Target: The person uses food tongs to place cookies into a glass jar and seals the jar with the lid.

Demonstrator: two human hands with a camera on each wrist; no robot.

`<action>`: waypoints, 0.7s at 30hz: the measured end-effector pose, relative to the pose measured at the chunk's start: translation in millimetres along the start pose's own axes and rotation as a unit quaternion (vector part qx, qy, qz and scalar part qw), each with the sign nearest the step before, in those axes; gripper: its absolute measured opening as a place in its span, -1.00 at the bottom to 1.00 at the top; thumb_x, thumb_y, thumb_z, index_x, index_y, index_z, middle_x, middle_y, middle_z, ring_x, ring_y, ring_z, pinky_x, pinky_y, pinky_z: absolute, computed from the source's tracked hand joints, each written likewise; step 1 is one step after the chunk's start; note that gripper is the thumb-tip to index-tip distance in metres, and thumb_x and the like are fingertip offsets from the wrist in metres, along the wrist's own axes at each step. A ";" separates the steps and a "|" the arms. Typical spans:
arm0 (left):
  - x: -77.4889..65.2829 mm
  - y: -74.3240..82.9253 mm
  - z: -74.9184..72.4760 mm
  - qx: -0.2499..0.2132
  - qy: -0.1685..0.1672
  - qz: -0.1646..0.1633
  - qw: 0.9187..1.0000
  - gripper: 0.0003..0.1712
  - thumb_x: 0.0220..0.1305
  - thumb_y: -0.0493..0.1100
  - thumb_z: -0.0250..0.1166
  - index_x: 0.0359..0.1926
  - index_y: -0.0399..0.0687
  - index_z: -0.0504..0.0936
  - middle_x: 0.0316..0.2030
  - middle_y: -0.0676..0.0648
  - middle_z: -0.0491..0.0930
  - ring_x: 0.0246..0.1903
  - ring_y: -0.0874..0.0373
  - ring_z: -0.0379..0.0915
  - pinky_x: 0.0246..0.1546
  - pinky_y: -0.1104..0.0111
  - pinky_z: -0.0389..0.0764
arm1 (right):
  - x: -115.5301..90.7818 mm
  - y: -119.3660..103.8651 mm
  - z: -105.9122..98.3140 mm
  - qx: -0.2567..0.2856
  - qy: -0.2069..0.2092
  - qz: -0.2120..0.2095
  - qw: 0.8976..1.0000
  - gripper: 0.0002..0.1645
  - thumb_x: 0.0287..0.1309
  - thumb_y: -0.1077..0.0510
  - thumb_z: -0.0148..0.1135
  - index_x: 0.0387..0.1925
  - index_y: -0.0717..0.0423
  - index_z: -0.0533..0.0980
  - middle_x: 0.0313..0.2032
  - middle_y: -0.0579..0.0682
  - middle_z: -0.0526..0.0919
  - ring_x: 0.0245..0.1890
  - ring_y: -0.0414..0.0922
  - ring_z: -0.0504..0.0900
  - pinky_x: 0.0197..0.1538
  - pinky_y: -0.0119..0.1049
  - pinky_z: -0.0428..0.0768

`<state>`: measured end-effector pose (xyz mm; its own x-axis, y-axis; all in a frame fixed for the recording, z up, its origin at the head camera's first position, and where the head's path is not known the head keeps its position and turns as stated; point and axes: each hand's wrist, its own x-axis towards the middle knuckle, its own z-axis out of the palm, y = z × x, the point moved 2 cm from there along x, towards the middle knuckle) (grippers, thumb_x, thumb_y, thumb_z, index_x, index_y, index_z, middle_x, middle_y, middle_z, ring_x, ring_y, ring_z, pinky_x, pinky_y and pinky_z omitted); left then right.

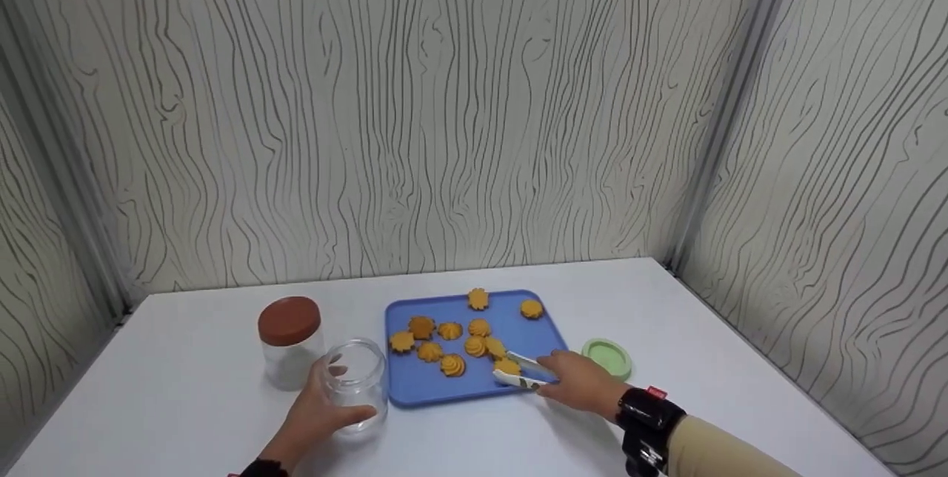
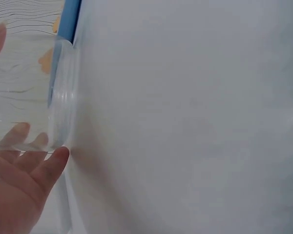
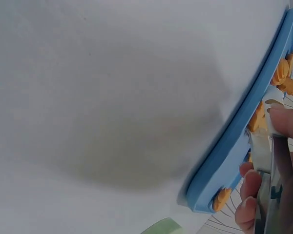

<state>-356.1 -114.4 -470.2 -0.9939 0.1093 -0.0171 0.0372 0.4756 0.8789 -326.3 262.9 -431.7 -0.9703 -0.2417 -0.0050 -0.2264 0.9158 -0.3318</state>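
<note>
My left hand (image 1: 315,404) holds an open clear jar (image 1: 364,392), thumb on the near side and fingers round the far side. In the left wrist view the jar (image 2: 19,92) lies between thumb and fingers, with its base near the table. My right hand (image 1: 585,382) grips white tongs (image 1: 518,380) at the near right part of a blue tray (image 1: 511,325). The tongs' two tips are on either side of a flower-shaped cookie (image 1: 507,366). Several other golden cookies (image 1: 452,365), some swirled and some flower-shaped, lie on the tray. No cookie shows inside the jar.
A second clear jar with a red-brown lid (image 1: 289,320) stands on the white table (image 1: 185,388) behind my left hand. A round pale green lid (image 1: 607,360) lies right of the tray, beyond my right hand. Wood-grain-patterned panels (image 1: 415,129) stand behind the table and at its sides.
</note>
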 end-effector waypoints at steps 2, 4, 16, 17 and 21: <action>0.2 0.5 0.1 0.003 -0.001 0.001 1.000 0.30 -0.22 0.11 0.62 0.36 -0.30 0.01 0.22 -0.40 0.29 0.17 -0.30 0.27 0.18 -0.19 0.31 | -0.3 0.9 0.1 0.006 -0.001 -0.002 1.000 -0.42 0.12 0.12 0.35 0.10 0.41 0.49 -0.06 0.26 0.59 -0.01 0.20 0.55 0.10 0.16 0.47; 0.7 0.2 -0.1 0.006 -0.001 0.000 1.000 0.30 -0.23 0.12 0.62 0.36 -0.30 0.01 0.21 -0.40 0.30 0.16 -0.30 0.28 0.18 -0.19 0.31 | -0.9 1.6 0.2 0.011 0.000 -0.006 1.000 -0.42 0.13 0.13 0.34 0.10 0.42 0.48 -0.09 0.24 0.60 -0.05 0.18 0.56 0.06 0.15 0.48; 2.1 -1.7 1.6 0.003 0.002 -0.004 1.000 0.33 -0.25 0.12 0.63 0.37 -0.32 0.00 0.22 -0.41 0.30 0.17 -0.31 0.27 0.19 -0.19 0.30 | -5.6 1.8 -4.2 0.009 0.020 -0.047 0.999 -0.42 0.17 0.13 0.32 0.13 0.43 0.47 -0.11 0.21 0.60 -0.12 0.12 0.58 -0.01 0.10 0.53; 2.2 -1.7 1.8 0.002 0.002 -0.003 1.000 0.34 -0.25 0.12 0.63 0.37 -0.32 0.00 0.22 -0.41 0.30 0.17 -0.31 0.27 0.19 -0.19 0.30 | -6.1 1.2 -5.9 0.008 0.024 -0.050 0.998 -0.42 0.17 0.12 0.32 0.13 0.42 0.47 -0.12 0.21 0.61 -0.13 0.11 0.58 -0.02 0.09 0.54; 1.4 -1.9 1.3 -0.003 0.007 0.012 1.000 0.32 -0.24 0.08 0.64 0.37 -0.35 0.01 0.21 -0.41 0.31 0.17 -0.30 0.28 0.19 -0.18 0.30 | -8.6 -2.4 -10.9 0.001 0.041 -0.075 0.996 -0.43 0.18 0.13 0.32 0.11 0.45 0.48 -0.11 0.22 0.61 -0.13 0.11 0.60 -0.05 0.05 0.56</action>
<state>-357.5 -114.0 -472.6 -0.9941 0.1079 0.0105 0.0600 0.4679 0.8817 -318.4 266.3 -420.6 -0.9294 -0.3481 0.1227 -0.3690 0.8706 -0.3253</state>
